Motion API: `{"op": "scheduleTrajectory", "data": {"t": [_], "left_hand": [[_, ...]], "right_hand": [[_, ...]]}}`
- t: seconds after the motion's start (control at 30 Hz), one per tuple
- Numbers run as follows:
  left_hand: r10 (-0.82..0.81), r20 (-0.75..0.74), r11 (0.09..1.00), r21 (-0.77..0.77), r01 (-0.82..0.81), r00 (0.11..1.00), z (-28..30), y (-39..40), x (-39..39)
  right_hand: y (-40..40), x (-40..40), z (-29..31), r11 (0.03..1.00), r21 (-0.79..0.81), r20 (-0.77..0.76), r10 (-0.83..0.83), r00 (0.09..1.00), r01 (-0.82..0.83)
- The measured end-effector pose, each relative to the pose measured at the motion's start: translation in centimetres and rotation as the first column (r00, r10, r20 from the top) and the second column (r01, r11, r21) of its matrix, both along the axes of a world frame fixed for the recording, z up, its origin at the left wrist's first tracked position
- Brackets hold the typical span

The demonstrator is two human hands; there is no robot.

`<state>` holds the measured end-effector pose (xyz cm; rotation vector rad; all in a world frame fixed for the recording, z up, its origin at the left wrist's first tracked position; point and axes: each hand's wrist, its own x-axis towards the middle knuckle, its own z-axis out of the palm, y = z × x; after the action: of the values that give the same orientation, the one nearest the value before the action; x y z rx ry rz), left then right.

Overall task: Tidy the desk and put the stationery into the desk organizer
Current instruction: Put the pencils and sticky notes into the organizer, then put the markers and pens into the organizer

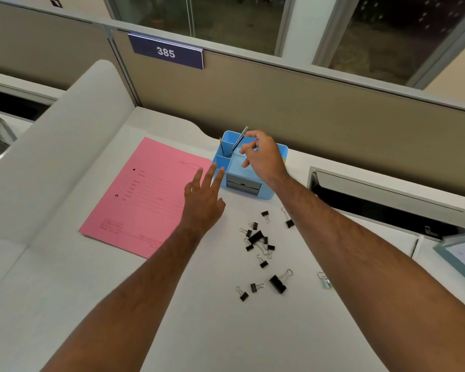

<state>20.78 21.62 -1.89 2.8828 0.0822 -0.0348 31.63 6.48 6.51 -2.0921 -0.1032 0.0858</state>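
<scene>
Neither grip holds anything: right hand [263, 157] loosely spread above the blue desk organizer [278, 154], left hand [203, 200] flat beside it, so binder clips [257, 238] scattered on the table [199, 318] risk being knocked aside.

One blue desk organizer [255, 170] is seen at twelve o'clock on the desk, with two pencils [238, 142] stood in its rear compartments. One pink folder [145, 197] is laid at nine o'clock of it. About thirteen black binder clips [255, 237] are counted, scattered at six o'clock of the organizer, though the tangled cluster makes the number uncertain. One pale clip [324, 281] is partly seen at four o'clock. Two hands are counted
</scene>
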Motion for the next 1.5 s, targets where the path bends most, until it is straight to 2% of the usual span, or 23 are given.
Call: {"op": "scheduleTrajectory", "data": {"t": [0.27, 0.53, 0.67, 0.9, 1.13, 1.5], "left_hand": [[-0.017, -0.019, 1.0, -0.018, 0.017, 1.0, 0.7, 0.0, -0.2], [-0.03, -0.017, 0.999, -0.043, 0.029, 0.999, -0.3, -2.4, -3.7], [-0.029, -0.062, 0.991, -0.133, 0.02, 0.998, -0.7, -4.4, -7.2], [-0.134, -0.116, 0.981, -0.158, 0.115, 0.984, -1.2, -8.1, -12.4], [-0.185, -0.114, 0.97, -0.179, 0.163, 0.976, -0.6, -13.0, -14.8], [-0.299, -0.082, 0.941, -0.189, 0.28, 0.951, -0.2, -21.5, -15.3]], "right_hand": [[-6.2, -4.0, -2.3, 0.998, 0.016, -0.063, -0.057, 0.996, 0.058], [-12.2, -10.6, -6.0, 0.99, -0.051, -0.101, -0.136, 0.986, 0.132], [-14.6, -13.9, -7.0, 0.982, -0.125, -0.119, -0.16, 0.98, 0.145], [-19.0, -18.7, -8.5, 0.95, -0.283, -0.133, -0.176, 0.975, 0.133], [-23.4, -22.7, -9.6, 0.941, -0.3, -0.199, -0.224, 0.954, 0.158], [-30.0, -26.8, -10.5, 0.912, -0.353, -0.213, -0.294, 0.932, 0.207]]}}
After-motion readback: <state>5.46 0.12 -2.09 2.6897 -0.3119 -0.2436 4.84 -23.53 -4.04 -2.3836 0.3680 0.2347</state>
